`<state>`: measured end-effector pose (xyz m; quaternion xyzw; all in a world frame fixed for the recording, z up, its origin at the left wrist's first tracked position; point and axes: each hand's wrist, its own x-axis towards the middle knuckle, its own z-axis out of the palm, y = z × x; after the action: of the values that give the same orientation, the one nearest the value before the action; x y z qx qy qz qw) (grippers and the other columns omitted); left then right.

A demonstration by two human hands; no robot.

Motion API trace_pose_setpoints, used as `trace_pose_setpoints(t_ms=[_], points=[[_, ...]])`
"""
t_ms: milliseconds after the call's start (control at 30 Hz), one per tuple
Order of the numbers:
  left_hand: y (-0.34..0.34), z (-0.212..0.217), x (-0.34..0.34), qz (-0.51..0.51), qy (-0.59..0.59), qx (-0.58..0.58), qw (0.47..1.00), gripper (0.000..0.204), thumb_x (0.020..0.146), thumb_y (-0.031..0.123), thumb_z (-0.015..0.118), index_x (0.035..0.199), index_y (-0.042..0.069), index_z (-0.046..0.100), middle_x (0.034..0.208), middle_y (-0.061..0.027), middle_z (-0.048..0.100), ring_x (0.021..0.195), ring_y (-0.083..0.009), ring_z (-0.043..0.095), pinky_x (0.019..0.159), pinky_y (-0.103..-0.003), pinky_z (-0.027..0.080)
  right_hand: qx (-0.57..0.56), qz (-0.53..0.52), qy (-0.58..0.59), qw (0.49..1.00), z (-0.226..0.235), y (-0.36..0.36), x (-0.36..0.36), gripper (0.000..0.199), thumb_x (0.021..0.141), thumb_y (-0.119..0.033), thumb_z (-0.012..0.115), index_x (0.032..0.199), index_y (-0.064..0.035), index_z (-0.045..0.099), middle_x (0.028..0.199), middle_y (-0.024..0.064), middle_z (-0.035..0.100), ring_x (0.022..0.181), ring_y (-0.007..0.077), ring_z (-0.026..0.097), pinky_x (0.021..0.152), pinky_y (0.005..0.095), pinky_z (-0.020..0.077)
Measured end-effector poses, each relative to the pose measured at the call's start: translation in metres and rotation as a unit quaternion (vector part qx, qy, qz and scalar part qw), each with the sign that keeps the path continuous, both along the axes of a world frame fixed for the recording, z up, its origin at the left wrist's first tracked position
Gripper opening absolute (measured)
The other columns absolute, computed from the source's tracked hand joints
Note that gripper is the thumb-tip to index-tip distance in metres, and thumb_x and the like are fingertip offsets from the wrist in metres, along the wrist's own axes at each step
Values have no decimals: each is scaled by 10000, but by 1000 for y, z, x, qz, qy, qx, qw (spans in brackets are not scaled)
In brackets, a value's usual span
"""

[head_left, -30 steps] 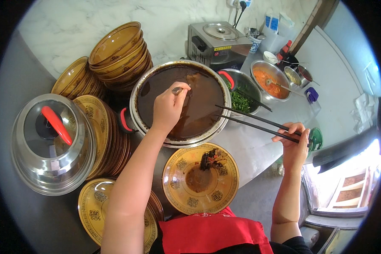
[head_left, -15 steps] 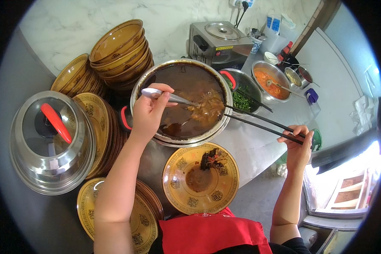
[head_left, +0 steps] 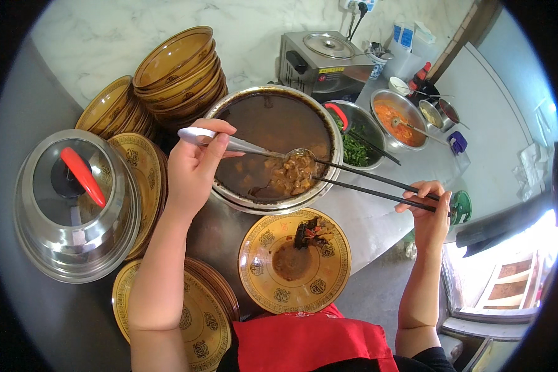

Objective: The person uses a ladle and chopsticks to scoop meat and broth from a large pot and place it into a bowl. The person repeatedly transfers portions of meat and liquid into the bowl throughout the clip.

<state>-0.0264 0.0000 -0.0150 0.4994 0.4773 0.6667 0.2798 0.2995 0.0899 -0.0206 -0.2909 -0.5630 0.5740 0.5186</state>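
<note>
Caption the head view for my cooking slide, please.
Left hand lifts a ladle of stew over the pot; right hand steadies chopsticks.

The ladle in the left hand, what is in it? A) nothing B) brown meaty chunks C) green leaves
B: the ladle, held by the left hand over the big pot of dark broth, is heaped with brown chunks, and the chopsticks in the right hand point at it.

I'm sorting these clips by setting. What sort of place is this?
Most likely a small eatery's serving counter: a big pot of brown stew, many stacked yellow bowls, and metal bowls of toppings lined up along the counter.
</note>
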Motion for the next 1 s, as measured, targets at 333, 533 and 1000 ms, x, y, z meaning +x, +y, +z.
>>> trace_pose_setpoints(t_ms=[333,533,1000], points=[[-9,12,-2,19,10,2,1000,131,843,98,445,912,-2,493,848,-54,504,743,-98,512,679,-272,497,6,76,-15,997,0,-4,-18,480,874,-407,239,794,25,433,822,172,498,610,275,572,618,349,483],[-12,15,-3,39,44,-7,998,152,850,105,424,943,-11,456,832,-102,536,749,-176,572,682,-305,494,52,131,-78,987,-2,-13,-37,439,857,-385,352,791,37,453,816,158,498,658,222,574,686,310,450],[-14,21,0,116,148,37,981,104,823,68,475,854,-7,540,843,-35,548,707,-82,520,651,-222,462,80,189,-111,972,11,-18,-58,494,852,-431,324,766,24,495,751,116,508,694,188,547,705,305,433]])
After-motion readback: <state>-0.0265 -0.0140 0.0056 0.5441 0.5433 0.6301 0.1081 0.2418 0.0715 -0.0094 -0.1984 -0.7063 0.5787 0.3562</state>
